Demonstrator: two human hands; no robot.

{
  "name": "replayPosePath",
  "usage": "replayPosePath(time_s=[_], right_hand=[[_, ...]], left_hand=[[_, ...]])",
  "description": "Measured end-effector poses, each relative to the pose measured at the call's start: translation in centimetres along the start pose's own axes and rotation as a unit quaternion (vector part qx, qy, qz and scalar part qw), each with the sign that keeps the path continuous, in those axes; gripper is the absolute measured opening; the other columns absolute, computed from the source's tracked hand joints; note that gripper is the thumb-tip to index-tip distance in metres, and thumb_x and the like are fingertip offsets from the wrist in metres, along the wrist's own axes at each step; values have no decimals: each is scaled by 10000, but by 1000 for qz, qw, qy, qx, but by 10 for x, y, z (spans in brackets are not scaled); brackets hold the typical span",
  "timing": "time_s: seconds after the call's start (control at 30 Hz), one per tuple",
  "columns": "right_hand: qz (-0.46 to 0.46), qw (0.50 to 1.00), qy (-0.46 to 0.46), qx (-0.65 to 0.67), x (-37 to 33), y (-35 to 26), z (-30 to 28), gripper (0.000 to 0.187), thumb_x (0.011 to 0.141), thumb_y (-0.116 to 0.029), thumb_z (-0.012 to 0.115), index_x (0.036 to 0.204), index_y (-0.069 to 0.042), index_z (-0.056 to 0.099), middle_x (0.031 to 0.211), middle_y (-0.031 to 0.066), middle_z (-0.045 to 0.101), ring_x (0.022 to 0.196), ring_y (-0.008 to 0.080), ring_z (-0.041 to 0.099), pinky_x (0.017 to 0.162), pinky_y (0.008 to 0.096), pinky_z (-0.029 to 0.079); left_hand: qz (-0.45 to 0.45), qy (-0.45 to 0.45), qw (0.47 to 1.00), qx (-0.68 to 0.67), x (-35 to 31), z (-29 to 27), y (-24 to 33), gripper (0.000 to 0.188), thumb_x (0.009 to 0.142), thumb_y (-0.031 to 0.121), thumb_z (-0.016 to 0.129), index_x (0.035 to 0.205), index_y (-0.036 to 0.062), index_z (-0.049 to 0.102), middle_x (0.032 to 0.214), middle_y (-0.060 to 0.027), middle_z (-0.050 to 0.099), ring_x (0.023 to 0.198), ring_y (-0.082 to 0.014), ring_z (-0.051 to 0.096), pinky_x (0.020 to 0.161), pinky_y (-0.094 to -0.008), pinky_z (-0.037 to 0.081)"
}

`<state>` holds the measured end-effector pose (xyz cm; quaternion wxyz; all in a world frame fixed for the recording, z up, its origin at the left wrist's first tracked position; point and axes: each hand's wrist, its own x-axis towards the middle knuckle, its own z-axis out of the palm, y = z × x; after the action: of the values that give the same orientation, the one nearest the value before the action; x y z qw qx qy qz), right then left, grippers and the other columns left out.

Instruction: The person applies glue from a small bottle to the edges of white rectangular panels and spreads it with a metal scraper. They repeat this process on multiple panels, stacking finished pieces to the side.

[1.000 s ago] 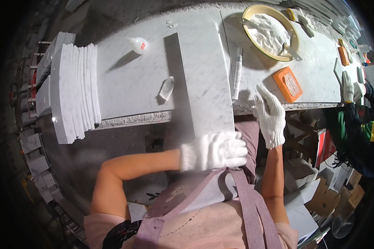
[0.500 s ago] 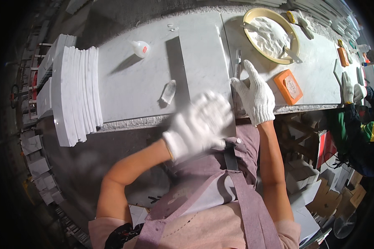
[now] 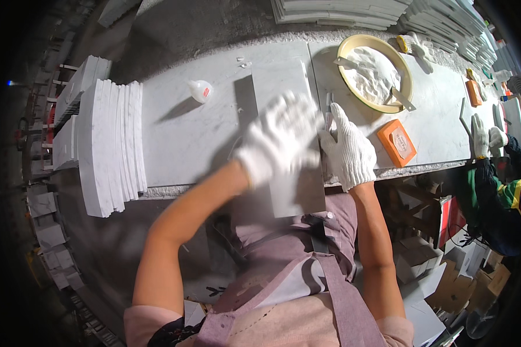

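A long pale stone slab lies lengthwise, its near end jutting past the bench's front edge above my lap. My left hand, in a white knit glove, is over the slab's upper face, its fingers smeared by motion. Whether anything lies under that palm is hidden. Beside the slab's right edge is my right hand, also gloved, with thumb and fingers apart and nothing visible in it. A slim pen-like tool lies beyond those fingertips.
To the right are a cream basin of white powder with scrapers, and an orange block. A white squeeze bottle and upright slabs are left. Another person's gloved hands work at far right.
My left hand has swept forward along the slab, baring its near end. The small white knit piece on the bench is out of sight. My right hand stays by the slab's edge.
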<state>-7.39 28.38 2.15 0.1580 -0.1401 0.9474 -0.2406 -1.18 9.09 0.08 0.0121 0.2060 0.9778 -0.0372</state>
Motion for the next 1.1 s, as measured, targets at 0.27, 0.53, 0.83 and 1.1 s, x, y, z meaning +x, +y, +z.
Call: replayPosePath(time_s=[0.27,0.53,0.83,1.1], right_hand=[[-16,998,16,61,-6,23,-15,705,943,-268,744,1582,-120,486,936,164,761,795,290,750,765,414,583],[60,891,-116,434,-60,64,-47,742,986,-79,641,1665,-21,347,784,53,692,523,106,609,531,254,511],[62,835,-140,529,-91,77,-25,999,874,-531,812,1606,26,424,829,-10,600,592,45,499,490,204,367],[81,748,-189,631,-101,70,-22,678,836,-481,873,1231,21,645,854,16,653,658,86,571,558,229,428]], left_hand=[[159,-187,917,-316,-71,-27,73,661,1042,593,504,1478,114,633,1531,-128,608,1490,-321,497,1316,-508,258],[-124,204,970,-52,-21,3,-20,592,986,455,660,1451,88,649,1502,-128,625,1468,-306,517,1280,-532,312],[-162,185,969,-18,-15,1,-27,620,1010,531,605,1399,54,674,1436,-159,667,1404,-331,560,1267,-507,318],[-159,204,966,-16,-17,-12,-26,538,928,483,715,1277,74,734,1348,-127,695,1346,-323,594,1211,-497,399]])
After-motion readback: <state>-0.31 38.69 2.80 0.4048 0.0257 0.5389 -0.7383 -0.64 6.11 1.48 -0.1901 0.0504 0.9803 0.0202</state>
